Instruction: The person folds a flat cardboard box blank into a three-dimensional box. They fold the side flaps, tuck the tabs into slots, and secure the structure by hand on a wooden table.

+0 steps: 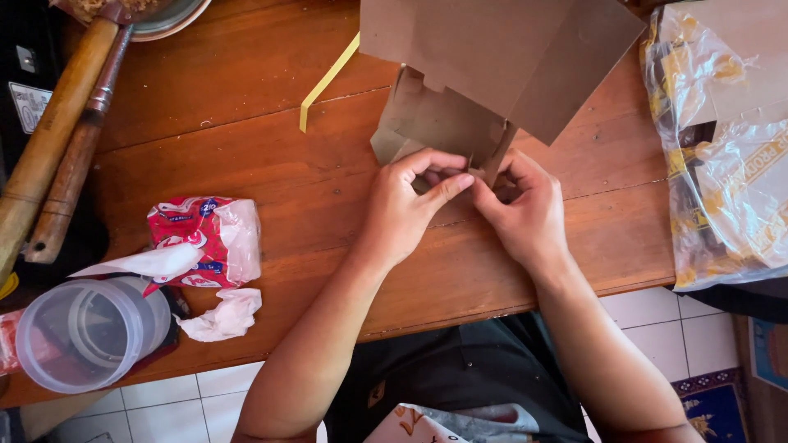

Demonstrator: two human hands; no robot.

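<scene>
Brown cardboard, thin and matte, is what both hands are working on: a flat-cut box blank (460, 90) lying on the wooden table (246, 107), its near tabs pinched between the fingers. The left hand (406, 209) curls in from one side, thumb and forefinger closed narrowly on a small flap; the right hand (525, 213) meets it from the other side, fingertips pressed onto the same fold, so the two grips touch at the card's near edge. I'd judge the board light and fairly stiff, springy along its creases, dry rather than slippery, and easily dented or torn at the slots, so the folded tabs close to the scored lines look the best place to hold it, not the broad panels

Beyond the grip the blank rises into a larger angled panel, smooth, sharp-cornered and tilted up off the table. Just past it to the left lies a narrow yellow strip (328, 82), flat like paper or tape backing

Well away to the left of the hands sit a crinkly red and white plastic packet (201, 238), a crumpled white tissue (222, 316) and a clear round plastic container (86, 332) on its side. Farther off are two worn wooden handles (57, 139) and the rim of a metal bowl (172, 20). To the right of the grip, a glossy clear plastic bag (722, 148) holds more flat brown card
</scene>
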